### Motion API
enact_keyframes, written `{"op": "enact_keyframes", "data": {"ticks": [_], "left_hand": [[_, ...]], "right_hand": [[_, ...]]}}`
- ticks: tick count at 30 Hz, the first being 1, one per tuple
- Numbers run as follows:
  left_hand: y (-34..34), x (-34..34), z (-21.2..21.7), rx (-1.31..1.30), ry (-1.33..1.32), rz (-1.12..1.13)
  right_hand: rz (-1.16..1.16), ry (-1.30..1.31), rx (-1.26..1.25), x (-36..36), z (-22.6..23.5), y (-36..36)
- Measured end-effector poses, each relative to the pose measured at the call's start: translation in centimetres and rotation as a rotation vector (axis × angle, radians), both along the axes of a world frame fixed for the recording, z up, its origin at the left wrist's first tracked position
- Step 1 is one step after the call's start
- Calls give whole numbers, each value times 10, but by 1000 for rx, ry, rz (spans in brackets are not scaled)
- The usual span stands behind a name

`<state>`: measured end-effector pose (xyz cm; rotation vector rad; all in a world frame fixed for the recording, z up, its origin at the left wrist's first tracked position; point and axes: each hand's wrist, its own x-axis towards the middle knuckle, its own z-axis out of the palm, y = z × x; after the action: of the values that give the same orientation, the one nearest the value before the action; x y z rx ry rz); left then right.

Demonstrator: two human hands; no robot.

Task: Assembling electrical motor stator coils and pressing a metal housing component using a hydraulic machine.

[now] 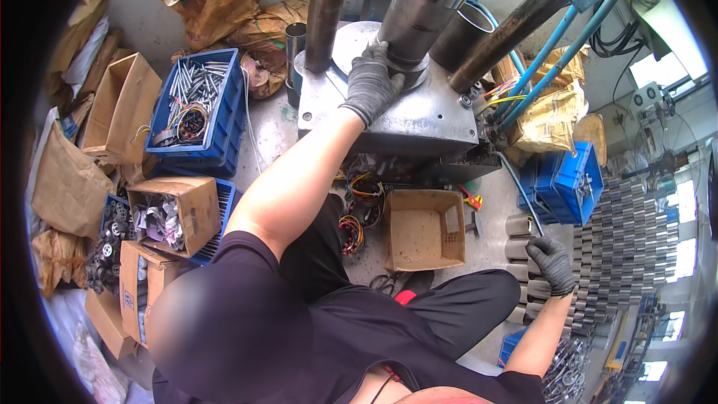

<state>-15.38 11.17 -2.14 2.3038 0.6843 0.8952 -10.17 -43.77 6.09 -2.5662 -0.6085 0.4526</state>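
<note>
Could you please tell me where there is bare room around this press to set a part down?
The open brown cardboard box below the grey steel press table looks bare inside. Floor between that table and the blue plastic crate of metal rods is open. The right side is crowded with stacked grey metal cylinders.

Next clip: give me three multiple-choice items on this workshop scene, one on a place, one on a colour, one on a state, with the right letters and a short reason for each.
1. Where does the left hand rest?
A. on the metal cylinder on the press table
B. inside the blue crate
C. on the person's knee

2. What colour is the crate holding the long metal rods?
A. red
B. blue
C. green

3. What state is the cardboard box below the press table in?
A. taped shut
B. crushed flat
C. open, with a bare bottom showing

Answers:
1 A, the gloved fingers wrap the cylinder above the press table.
2 B, its walls are blue.
3 C, the flaps stand open and only the brown floor of the box shows.
</note>
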Motion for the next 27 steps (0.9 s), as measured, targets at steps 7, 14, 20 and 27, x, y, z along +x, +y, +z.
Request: {"op": "enact_keyframes", "data": {"ticks": [7, 14, 20, 27], "left_hand": [[-3, 2, 0, -15, -5, -5], [1, 4, -5, 13, -11, 2], [-4, 3, -2, 15, 2, 17], [1, 7, -8, 26, -9, 29]], "right_hand": [[-43, 93, 99, 7, -10, -12], [28, 30, 95, 13, -13, -17], [6, 26, 116, 12, -12, -15], [0, -6, 42, 11, -8, -10]]}}
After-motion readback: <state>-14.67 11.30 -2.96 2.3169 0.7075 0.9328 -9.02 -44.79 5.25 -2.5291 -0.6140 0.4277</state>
